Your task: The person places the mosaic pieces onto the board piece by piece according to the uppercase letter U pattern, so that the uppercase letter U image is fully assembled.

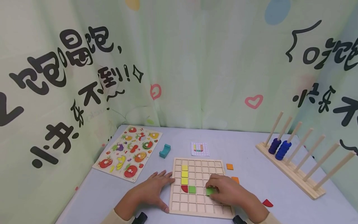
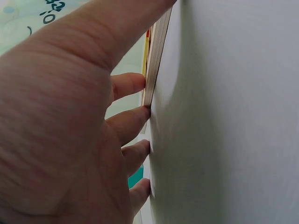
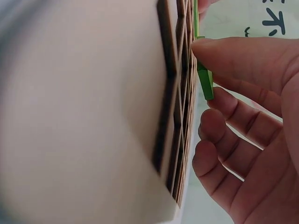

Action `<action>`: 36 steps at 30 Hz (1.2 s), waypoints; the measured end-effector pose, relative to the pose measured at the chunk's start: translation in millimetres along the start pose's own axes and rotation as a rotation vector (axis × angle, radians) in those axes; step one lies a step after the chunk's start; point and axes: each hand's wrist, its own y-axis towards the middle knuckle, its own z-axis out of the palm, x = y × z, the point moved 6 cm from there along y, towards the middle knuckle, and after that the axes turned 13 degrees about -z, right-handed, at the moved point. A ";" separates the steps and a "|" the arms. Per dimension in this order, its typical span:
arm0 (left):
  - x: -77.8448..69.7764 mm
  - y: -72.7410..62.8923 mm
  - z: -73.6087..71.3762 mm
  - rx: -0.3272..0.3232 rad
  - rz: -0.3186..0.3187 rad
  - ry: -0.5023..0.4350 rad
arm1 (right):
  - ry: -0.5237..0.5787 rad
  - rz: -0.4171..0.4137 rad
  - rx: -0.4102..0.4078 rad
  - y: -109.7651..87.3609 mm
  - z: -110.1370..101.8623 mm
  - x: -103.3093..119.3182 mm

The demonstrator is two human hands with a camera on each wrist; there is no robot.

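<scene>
A wooden grid board [image 1: 188, 207] lies on the table before me. In its left part sit a column of yellow square tiles [image 1: 185, 174], a red quarter-round tile [image 1: 184, 189] below them and a green square tile [image 1: 192, 189] beside that. My left hand [image 1: 151, 191] rests with spread fingers at the board's left edge, and its thumb is by the near corner. Over the right half of the board, my right hand [image 1: 227, 188] pinches another green square tile [image 3: 205, 84] between thumb and finger. That tile is tilted in the right wrist view, its other fingers loosely bent.
Orange tiles [image 1: 230, 166] and a red quarter-round tile [image 1: 267, 203] lie right of the board. Behind it is a small pattern card [image 1: 199, 149]. A teal arched block [image 1: 165, 151] and a fruit puzzle board [image 1: 112, 169] lie left; a peg stand [image 1: 300, 180] with blue rings stands right.
</scene>
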 end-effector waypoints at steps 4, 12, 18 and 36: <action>0.2 0.1 0.1 0.003 -0.003 -0.001 | 0.002 -0.005 0.006 4.3 2.7 2.1; -0.6 -2.0 -1.3 0.007 -0.012 0.004 | -0.012 0.007 0.012 9.6 4.0 7.8; -1.0 -1.8 -1.5 0.000 -0.011 0.008 | -0.004 -0.028 -0.016 15.6 4.5 14.2; -1.5 -1.2 -0.6 -0.012 0.018 -0.005 | -0.033 -0.047 -0.013 23.9 12.5 14.6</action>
